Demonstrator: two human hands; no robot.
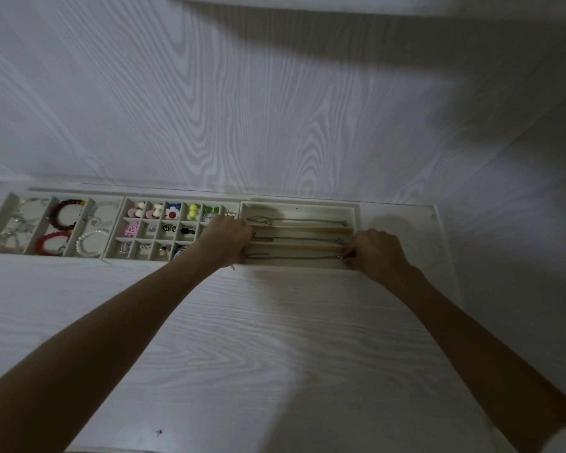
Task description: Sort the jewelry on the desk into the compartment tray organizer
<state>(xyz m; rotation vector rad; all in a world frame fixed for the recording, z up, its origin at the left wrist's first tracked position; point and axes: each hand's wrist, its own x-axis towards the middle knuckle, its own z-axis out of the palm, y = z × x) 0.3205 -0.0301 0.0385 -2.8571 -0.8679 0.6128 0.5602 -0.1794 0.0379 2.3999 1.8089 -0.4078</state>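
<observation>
Trays [299,206] mid-frame look full; nothing loose on the counter [275,322]. Left hand [227,241] and right hand [374,251] each pinch an end of the last chain [294,257], laying it in the nearest slot.

We see a thin chain [294,257] stretched straight along the nearest slot of the cream tray [299,206], two more chains [294,220] lying in the slots behind.

This looks like a home, a bedroom or dressing corner. A white wood-grain worktop [275,322] stands against matching wood-grain panelling [209,93], and cream compartment trays [299,206] along its back edge hold personal jewelry: bead bracelets [66,214], colourful earrings [172,211] and thin necklaces [294,239].
</observation>
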